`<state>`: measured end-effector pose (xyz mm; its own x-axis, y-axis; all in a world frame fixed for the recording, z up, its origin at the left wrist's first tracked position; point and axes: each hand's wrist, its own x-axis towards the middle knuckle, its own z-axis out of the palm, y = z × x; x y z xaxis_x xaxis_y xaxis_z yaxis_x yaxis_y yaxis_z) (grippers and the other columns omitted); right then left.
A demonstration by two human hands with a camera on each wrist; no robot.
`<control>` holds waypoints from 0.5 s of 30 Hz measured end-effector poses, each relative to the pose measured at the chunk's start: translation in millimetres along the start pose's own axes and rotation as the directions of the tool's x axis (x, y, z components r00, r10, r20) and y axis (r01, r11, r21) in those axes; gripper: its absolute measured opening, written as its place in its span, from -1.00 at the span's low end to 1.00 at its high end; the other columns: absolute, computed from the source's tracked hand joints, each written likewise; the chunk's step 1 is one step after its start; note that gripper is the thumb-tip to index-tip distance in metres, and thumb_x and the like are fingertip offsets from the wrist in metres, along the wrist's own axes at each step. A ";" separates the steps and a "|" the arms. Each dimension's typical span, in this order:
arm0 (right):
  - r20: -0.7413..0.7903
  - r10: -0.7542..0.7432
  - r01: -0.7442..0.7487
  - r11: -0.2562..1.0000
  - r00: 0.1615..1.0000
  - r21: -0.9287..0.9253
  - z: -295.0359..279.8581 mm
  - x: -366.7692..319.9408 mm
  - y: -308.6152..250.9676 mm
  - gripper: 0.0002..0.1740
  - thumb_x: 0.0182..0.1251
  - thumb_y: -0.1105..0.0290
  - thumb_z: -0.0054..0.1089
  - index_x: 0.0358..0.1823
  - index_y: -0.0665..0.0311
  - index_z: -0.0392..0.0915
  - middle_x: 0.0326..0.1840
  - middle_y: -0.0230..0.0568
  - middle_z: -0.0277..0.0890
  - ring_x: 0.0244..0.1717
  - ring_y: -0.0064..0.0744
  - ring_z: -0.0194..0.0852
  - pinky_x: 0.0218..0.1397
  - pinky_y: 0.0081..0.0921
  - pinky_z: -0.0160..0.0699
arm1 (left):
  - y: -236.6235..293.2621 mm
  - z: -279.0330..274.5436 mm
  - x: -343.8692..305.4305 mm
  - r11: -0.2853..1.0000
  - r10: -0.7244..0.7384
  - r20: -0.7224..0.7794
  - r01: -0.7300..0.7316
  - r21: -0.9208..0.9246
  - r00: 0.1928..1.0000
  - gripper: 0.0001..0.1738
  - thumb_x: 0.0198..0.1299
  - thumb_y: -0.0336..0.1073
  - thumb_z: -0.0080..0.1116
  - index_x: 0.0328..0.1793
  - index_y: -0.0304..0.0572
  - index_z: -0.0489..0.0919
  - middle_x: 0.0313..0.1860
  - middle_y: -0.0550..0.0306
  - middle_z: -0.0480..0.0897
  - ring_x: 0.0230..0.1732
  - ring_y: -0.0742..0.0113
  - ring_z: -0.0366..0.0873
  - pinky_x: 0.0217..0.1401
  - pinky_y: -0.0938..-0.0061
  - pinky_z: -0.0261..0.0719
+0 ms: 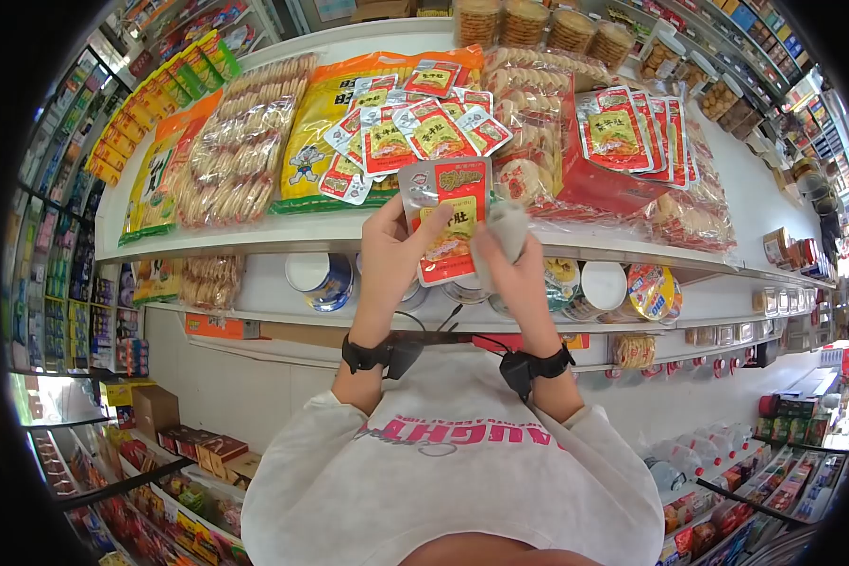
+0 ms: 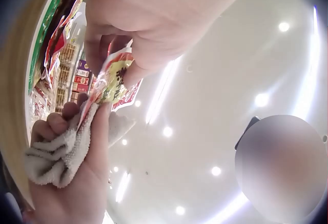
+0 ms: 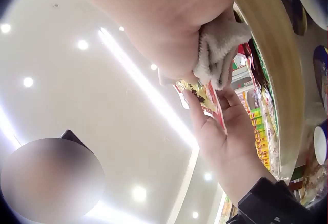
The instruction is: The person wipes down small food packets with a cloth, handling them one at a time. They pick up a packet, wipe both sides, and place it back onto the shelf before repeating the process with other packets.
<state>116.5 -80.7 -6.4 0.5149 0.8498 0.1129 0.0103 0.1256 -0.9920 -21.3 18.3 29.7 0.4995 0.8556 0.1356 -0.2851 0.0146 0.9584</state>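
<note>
My left hand [image 1: 392, 253] grips a red and silver snack packet [image 1: 457, 179] by its left side, thumb across the front. In my right hand [image 1: 521, 275] is a bunched grey cloth [image 1: 509, 232], held against the packet's right side. The left wrist view shows the cloth [image 2: 56, 157] wrapped by the right fingers at the packet's edge, with the right thumb on the packet's printed face. Beyond the hands, a loose pile of similar red and white packets [image 1: 439, 130] lies on a large yellow and orange bag [image 1: 304, 141].
A red box [image 1: 613, 186] with several upright packets stands right of the pile. Bagged round crackers [image 1: 245, 141] lie to the left on the white shelf [image 1: 255, 235]. Tubs [image 1: 602, 288] sit on the shelf below, and clear jars [image 1: 571, 31] line the back.
</note>
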 end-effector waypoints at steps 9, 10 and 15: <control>0.013 0.129 -0.105 0.740 0.992 0.664 -3.0 3.1 -0.3 -0.51 0.60 0.14 0.09 0.35 0.33 0.38 0.27 -0.20 0.50 0.22 -0.49 0.51 0.22 -0.45 0.54 | -5.3 3.1 0.9 0.969 -0.092 0.082 0.071 0.239 0.992 -0.65 0.25 -0.34 0.44 0.08 -0.37 0.64 -0.22 0.18 0.72 -0.23 0.60 0.62 -0.21 0.62 0.62; 0.032 0.131 -0.119 0.744 0.991 0.658 -2.9 3.0 -7.3 -0.51 0.59 0.16 0.11 0.35 0.33 0.39 0.22 -0.26 0.52 0.18 -0.55 0.49 0.20 -0.51 0.50 | -6.9 4.3 2.3 0.970 -0.018 0.050 0.005 0.244 0.999 -0.59 0.22 -0.34 0.46 0.12 -0.36 0.61 -0.22 0.18 0.71 -0.23 0.58 0.62 -0.21 0.61 0.62; -0.181 -0.075 0.102 0.984 0.981 0.148 2.1 1.4 -3.7 -0.64 0.52 0.28 0.25 0.17 0.37 0.56 -0.01 -0.41 0.60 -0.04 -0.70 0.47 0.00 -0.65 0.45 | -9.8 17.7 -2.1 0.935 0.135 -0.041 -0.114 0.336 0.990 -0.30 0.08 -0.33 0.57 0.31 -0.28 0.45 -0.20 0.13 0.65 -0.20 0.42 0.66 -0.13 0.51 0.62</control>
<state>115.3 -78.9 -2.5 0.6590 0.7316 0.1748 -0.0644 0.2864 -0.9559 -5.1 7.2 24.4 0.4220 0.8704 0.2537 -0.0489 -0.2576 0.9650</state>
